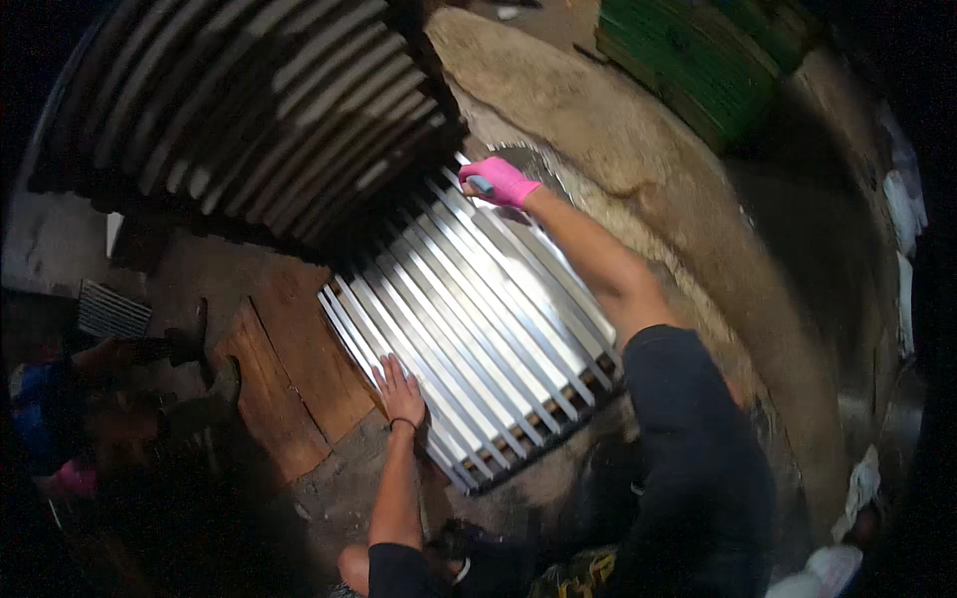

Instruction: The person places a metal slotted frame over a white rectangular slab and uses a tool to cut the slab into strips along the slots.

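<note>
A panel of shiny parallel metal slats (469,329) lies tilted in front of me, with pale sheet showing between the slats. My left hand (401,395), bare with a dark band at the wrist, rests with fingers stretched out on the panel's near left edge. At the far right corner my right hand (501,183), in a pink glove, is closed round a small grey-blue handle (480,185). What is fixed to that handle is too blurred to make out.
A tall stack of dark slatted panels (259,110) rises at the far left, against the panel's far edge. Brown boards (284,384) lie on the floor at left. Another person in blue (45,404) sits there beside a small slatted piece (113,311). Green slatted material (698,65) stands far right.
</note>
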Demonstrator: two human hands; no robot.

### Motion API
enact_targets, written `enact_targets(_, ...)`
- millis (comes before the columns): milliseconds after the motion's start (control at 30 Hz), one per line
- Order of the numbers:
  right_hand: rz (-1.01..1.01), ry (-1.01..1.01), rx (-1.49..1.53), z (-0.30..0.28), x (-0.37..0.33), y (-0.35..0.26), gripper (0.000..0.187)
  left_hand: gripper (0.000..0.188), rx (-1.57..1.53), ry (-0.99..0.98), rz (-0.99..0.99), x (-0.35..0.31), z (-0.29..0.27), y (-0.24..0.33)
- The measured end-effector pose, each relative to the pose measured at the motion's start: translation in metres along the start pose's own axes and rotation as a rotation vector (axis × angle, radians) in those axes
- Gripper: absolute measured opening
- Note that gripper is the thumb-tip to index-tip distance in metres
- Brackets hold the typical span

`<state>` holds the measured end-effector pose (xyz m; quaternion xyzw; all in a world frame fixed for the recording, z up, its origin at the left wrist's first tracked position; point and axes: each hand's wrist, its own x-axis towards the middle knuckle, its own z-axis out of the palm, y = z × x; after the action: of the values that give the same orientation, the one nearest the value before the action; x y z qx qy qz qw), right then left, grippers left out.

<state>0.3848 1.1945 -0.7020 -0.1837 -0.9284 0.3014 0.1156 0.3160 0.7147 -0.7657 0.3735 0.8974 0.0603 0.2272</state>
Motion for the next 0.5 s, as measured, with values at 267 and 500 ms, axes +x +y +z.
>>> enact_targets(267, 0.440, -0.417, 0.238, -0.097, -0.301, -0.110, 0.022, 0.059, 0.015, 0.087, 0.042, -0.001, -0.001, -0.004)
enact_targets(500, 0.412, -0.424, 0.278, -0.132, -0.361, -0.144, 0.019, 0.061, -0.053, 0.087, -0.017, -0.011, -0.005, -0.001)
